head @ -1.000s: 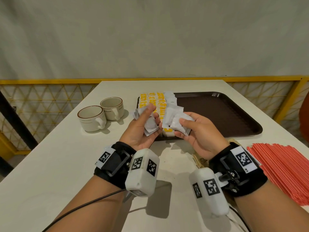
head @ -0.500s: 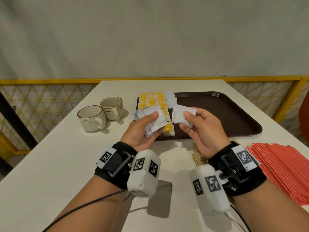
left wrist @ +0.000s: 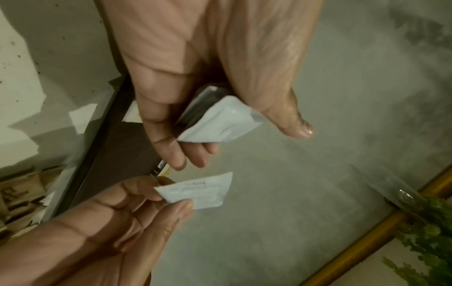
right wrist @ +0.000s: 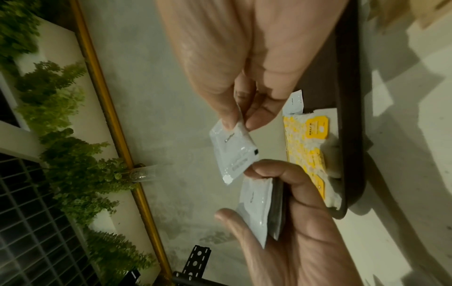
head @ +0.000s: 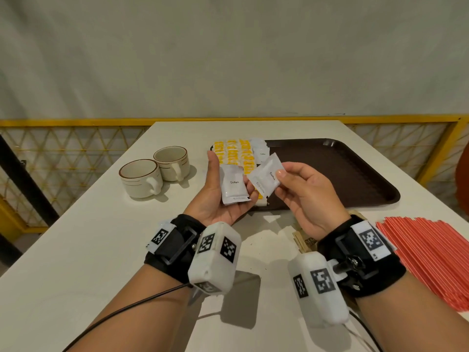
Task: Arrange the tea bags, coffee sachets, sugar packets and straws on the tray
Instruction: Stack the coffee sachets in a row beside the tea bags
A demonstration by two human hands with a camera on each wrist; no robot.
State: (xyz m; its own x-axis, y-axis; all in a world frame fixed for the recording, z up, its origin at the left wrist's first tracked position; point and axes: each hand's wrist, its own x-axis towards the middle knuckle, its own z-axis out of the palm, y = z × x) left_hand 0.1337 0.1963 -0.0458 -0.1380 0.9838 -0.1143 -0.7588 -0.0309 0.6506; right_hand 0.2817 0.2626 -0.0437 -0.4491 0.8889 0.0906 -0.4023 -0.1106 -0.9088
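Note:
My left hand (head: 215, 191) grips a small stack of white coffee sachets (head: 234, 185), label facing me, just in front of the tray's near left corner. The left wrist view shows my fingers curled under the stack (left wrist: 220, 120). My right hand (head: 281, 175) pinches a single coffee sachet (head: 265, 179) by its corner, tilted, right beside the stack; its point in the right wrist view is on the single sachet (right wrist: 234, 152). On the dark brown tray (head: 342, 174), yellow tea bags (head: 232, 153) lie in rows at the left end, with white sachets (head: 260, 148) next to them.
Two cream cups (head: 142, 177) (head: 172, 162) stand left of the tray. A wide pile of red straws (head: 431, 255) lies on the table at the right. Brown sugar packets (head: 304, 241) peek out under my right wrist. A yellow railing runs behind the table.
My right hand has drawn one sachet away from the loose bunch. The left hand turned palm-up and squared its sachets into a neat stack. Both hands rose slightly.

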